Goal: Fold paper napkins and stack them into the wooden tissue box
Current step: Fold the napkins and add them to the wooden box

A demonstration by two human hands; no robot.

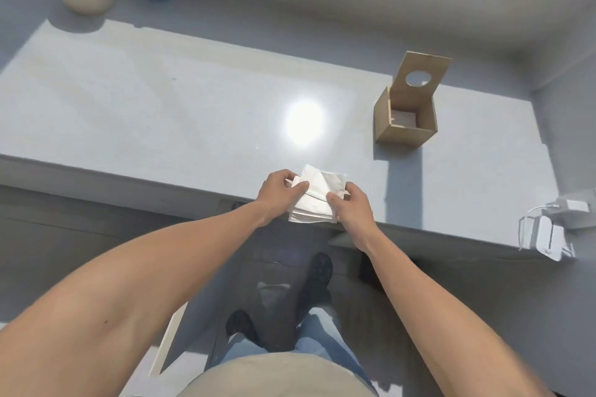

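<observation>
Holding a napkin stack (pixel 314 200) at the near table (pixel 161 100) edge, lower centre of frame, both hands pinch it from opposite sides. Left hand (pixel 279 190) has thumb on top and fingers curled at the stack's left edge; right hand (pixel 351 205) closes thumb and fingers on its right edge. Top napkin looks partly folded, its upper corner lifted toward frame top. Stack's long side runs roughly bottom-to-top, tilted a bit right.

Box (pixel 404 121) sits up and right of the stack, well apart, lid (pixel 419 77) hinged open and standing behind the opening; inside something pale shows low down, can't tell what. Right hand is the nearer one to the box, so the carry likely goes up-right from that side. Folding seems not finished yet.
</observation>
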